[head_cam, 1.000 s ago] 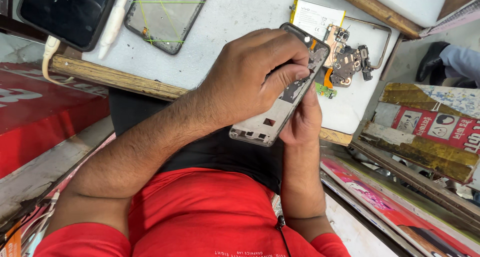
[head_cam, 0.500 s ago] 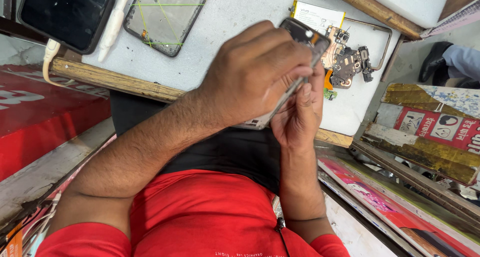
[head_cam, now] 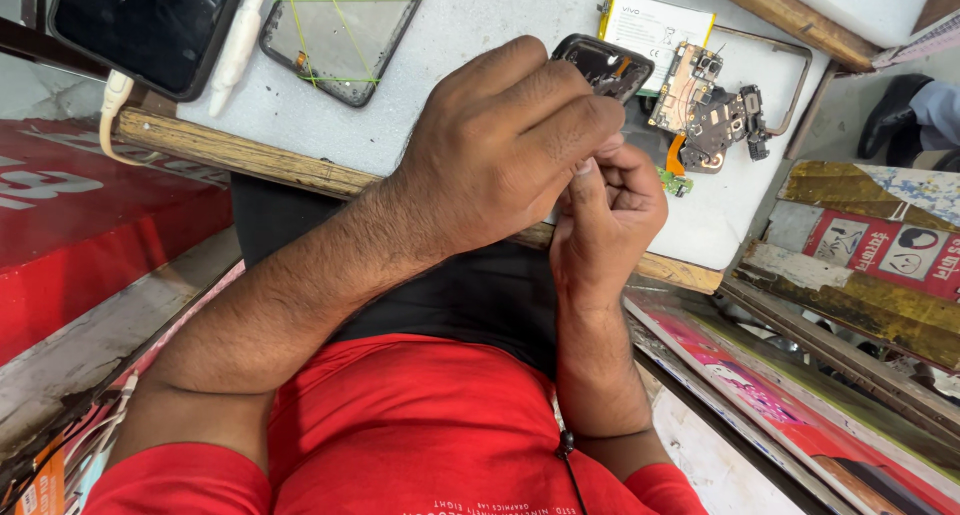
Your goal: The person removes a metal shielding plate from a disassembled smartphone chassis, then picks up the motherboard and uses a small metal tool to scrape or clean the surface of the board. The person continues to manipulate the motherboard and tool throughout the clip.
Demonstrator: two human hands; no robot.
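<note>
Nearest to us is our red shirt point(head_cam: 400, 445), low in the picture at 6 o'clock. Our two bare arms go up from it to the middle.

Our left hand point(head_cam: 500, 150) is big in the middle and lies over most of the phone point(head_cam: 600, 65). Its fingers are curled down on the phone, and it holds the phone tight. Only the dark top corner of the phone peeks out at 1 o'clock from this hand.

Our right hand point(head_cam: 610, 210) is just under it, at 4 o'clock from the left hand. Its fingers are bent in and pinched together, touching the left hand. We cannot tell what it pinches, if anything.

Past the hands is the white table point(head_cam: 480, 25). At 1 o'clock lie small phone parts point(head_cam: 715, 115) and a white battery point(head_cam: 655, 25). At 11 o'clock lies a glass phone screen point(head_cam: 345, 30) with green lines, with a white pen point(head_cam: 240, 40) just beside it. A black tablet point(head_cam: 140, 25) is at 10 o'clock.
</note>
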